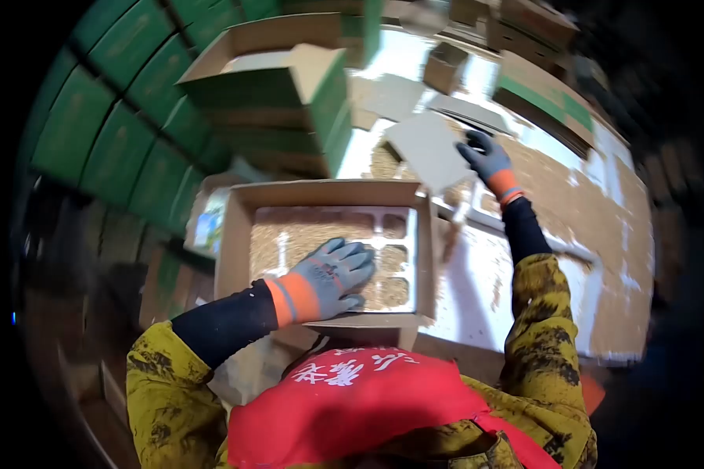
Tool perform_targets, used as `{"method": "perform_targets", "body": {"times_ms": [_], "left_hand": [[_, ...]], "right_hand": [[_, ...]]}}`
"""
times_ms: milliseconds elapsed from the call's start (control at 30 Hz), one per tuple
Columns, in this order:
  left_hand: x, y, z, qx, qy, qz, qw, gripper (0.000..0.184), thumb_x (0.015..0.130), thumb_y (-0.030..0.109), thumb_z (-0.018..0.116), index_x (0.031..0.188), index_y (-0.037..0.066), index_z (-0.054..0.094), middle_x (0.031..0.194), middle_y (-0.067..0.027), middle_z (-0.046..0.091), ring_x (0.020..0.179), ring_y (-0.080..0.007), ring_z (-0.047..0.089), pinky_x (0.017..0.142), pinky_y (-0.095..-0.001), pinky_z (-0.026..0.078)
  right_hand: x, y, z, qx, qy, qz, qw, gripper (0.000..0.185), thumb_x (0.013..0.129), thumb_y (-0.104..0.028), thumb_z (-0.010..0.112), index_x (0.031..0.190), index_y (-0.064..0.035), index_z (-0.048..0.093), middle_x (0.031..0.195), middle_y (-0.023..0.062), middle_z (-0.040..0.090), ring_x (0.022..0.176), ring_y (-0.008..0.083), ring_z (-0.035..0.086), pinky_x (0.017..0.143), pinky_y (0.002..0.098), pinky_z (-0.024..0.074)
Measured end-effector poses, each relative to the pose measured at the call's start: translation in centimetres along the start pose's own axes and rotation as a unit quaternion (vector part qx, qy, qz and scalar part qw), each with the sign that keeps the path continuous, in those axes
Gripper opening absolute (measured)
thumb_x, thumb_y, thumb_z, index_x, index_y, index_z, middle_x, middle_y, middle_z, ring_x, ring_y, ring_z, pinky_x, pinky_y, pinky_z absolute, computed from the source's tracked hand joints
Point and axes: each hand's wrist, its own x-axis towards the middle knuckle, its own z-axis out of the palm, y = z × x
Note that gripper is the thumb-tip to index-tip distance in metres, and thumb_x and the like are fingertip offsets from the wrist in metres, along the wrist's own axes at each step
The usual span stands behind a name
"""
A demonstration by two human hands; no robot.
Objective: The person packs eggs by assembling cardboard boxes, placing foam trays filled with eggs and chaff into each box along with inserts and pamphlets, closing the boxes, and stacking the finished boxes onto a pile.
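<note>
My left hand point(335, 275), in a grey and orange glove, lies with its fingers spread on the straw-like filling point(305, 227) inside an open cardboard box point(327, 192). A white moulded tray point(378, 242) with round-cornered hollows shows along the box's right part. Beyond the box's upper right corner, my right hand point(485, 156) has curled fingers at the right edge of a flat grey sheet point(432, 150). The sheet is tilted, and the thumb and fingertips meet its edge.
Green boxes point(125, 102) are stacked at the left. An open green carton point(250, 102) stands beyond the box. At the right, a white surface point(465, 313) bears brown filling point(555, 187). A green and brown carton point(544, 98) lies at the back right.
</note>
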Motion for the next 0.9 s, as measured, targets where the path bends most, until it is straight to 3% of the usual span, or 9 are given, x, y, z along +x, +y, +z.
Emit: {"method": "perform_targets", "body": {"times_ms": [67,167,233,367,433,567,700,767,900], "left_hand": [[-1.0,0.4,-1.1,0.007,0.072,-0.056,0.996,0.047,0.083,0.035,0.058,0.117,0.003,0.053,0.125,-0.0185,0.049,0.118,-0.0347,0.044,0.103,-0.0439,0.03],[-5.9,0.8,-6.4,0.053,0.243,-0.189,0.95,0.039,0.08,0.015,0.065,0.117,0.003,0.056,0.12,-0.0164,0.054,0.109,-0.0311,0.052,0.096,-0.0404,0.04],[-13.7,-2.9,-7.5,0.079,0.345,-0.378,0.856,0.032,0.084,0.013,0.061,0.114,0.001,0.058,0.106,-0.0149,0.062,0.097,-0.0273,0.06,0.086,-0.0339,0.046],[-24.9,-11.6,-2.2,-0.003,0.326,-0.578,0.748,0.028,0.084,0.028,0.06,0.101,0.007,0.065,0.098,-0.0137,0.065,0.089,-0.0285,0.062,0.078,-0.0355,0.048],[-27.5,-14.9,0.7,-0.038,0.272,-0.643,0.715,0.025,0.081,0.03,0.062,0.096,0.009,0.067,0.094,-0.0114,0.066,0.087,-0.0274,0.063,0.076,-0.036,0.048],[-27.8,-23.4,6.9,0.004,0.225,-0.669,0.708,0.026,0.076,0.036,0.067,0.085,0.012,0.067,0.088,-0.009,0.067,0.085,-0.0275,0.063,0.072,-0.0375,0.048],[-24.8,-28.2,10.1,0.191,0.02,-0.648,0.737,0.026,0.08,0.035,0.062,0.09,0.012,0.069,0.093,-0.01,0.068,0.089,-0.0255,0.065,0.074,-0.036,0.05],[-25.2,-32.0,13.8,0.126,-0.031,-0.673,0.728,0.028,0.082,0.034,0.056,0.094,0.012,0.067,0.093,-0.0123,0.067,0.088,-0.0277,0.065,0.073,-0.0395,0.05],[-25.8,-32.9,14.1,0.121,0.013,-0.616,0.778,0.024,0.082,0.025,0.053,0.093,0.009,0.067,0.094,-0.0129,0.067,0.087,-0.029,0.065,0.072,-0.0403,0.051]], "right_hand": [[4.0,9.1,4.2,-0.095,0.023,0.063,0.993,0.088,0.075,-0.053,0.068,0.135,0.0027,0.037,0.132,0.0201,0.047,0.123,0.0316,0.044,0.103,0.0382,0.0351],[5.0,12.7,6.8,-0.265,-0.079,0.18,0.944,0.119,0.058,-0.07,0.069,0.141,0.0005,0.023,0.134,0.0276,0.041,0.12,0.0398,0.045,0.099,0.0413,0.0391],[6.2,11.0,7.6,-0.346,-0.073,0.208,0.912,0.12,0.053,-0.066,0.073,0.137,0.0072,0.028,0.128,0.0276,0.049,0.118,0.036,0.049,0.1,0.0393,0.0391],[6.6,16.5,6.3,-0.264,-0.023,0.207,0.942,0.105,0.052,-0.048,0.084,0.128,0.0093,0.041,0.121,0.0241,0.055,0.111,0.0336,0.055,0.094,0.0362,0.0444],[4.3,11.5,3.6,0.078,0.014,0.233,0.969,0.057,0.068,-0.026,0.081,0.109,0.003,0.057,0.097,0.0108,0.065,0.085,0.0163,0.062,0.073,0.0286,0.0509],[-0.8,9.6,-0.9,0.343,0.137,0.221,0.902,0.025,0.082,-0.02,0.071,0.099,-0.0035,0.062,0.086,0.0023,0.064,0.071,0.0105,0.059,0.061,0.023,0.047],[-9.6,9.2,-4.2,0.3,0.17,0.248,0.905,0.023,0.084,-0.023,0.068,0.096,-0.0038,0.064,0.086,-0.0009,0.062,0.075,0.0089,0.057,0.064,0.0231,0.045],[-14.0,5.4,-4.5,0.304,0.212,0.278,0.886,0.022,0.085,-0.02,0.067,0.097,-0.0019,0.063,0.088,0.0008,0.063,0.078,0.0098,0.057,0.066,0.0237,0.0466],[-20.0,-3.0,-2.4,0.236,0.317,0.273,0.877,0.022,0.086,-0.016,0.064,0.102,0.0001,0.062,0.093,0.0036,0.063,0.08,0.0123,0.058,0.071,0.0249,0.0492]]}}
